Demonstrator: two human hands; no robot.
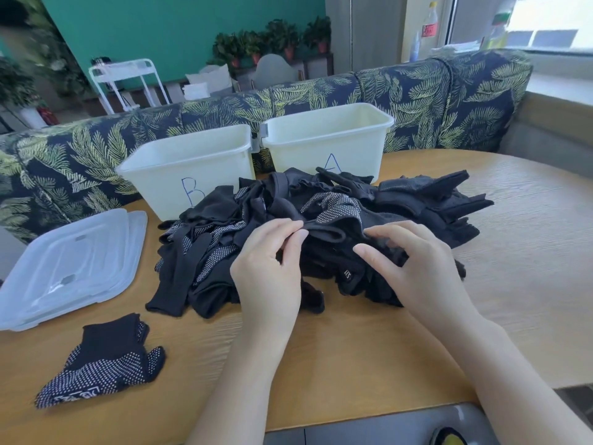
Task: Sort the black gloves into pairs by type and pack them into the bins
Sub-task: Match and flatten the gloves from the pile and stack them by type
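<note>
A heap of black fabric gloves at frame centre on the wooden table is being picked through; the sorting step looks barely begun. A cuff is pinched by the left hand, while the right hand rests on the heap, fingers loosely curled into the cloth. One white-dotted black glove lies apart at lower left; next a matching glove must be pulled free, the white plastic bins marked B and A behind appearing empty.

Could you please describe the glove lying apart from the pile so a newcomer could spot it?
On the round wooden table, look at the near left corner, in front of the clear plastic lids. The flat black white-dotted glove lies alone there, apart from the heaped black gloves.
</note>
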